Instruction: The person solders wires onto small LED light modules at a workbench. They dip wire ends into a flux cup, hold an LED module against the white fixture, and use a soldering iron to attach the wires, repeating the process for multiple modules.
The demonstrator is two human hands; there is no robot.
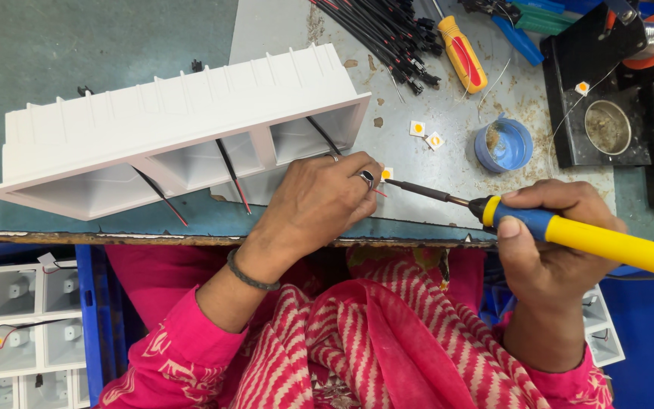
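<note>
My right hand (550, 250) grips a soldering iron (569, 231) with a blue and yellow handle; its dark tip points left at a small white square chip with a yellow centre (387, 174). My left hand (319, 201) rests on the grey bench, fingers closed by that chip, pinching a thin red wire end. A long white plastic housing (168, 125) with three open cells lies just left of the hand, and red and black wires (232, 176) run out of the cells.
Two more small chips (426, 134) lie on the bench beside a blue tin (502, 144). A bundle of black wires (384, 34), a red-and-yellow screwdriver (462, 54) and a black stand with a solder spool (649, 38) sit at the back. White housings (20, 326) fill a crate below left.
</note>
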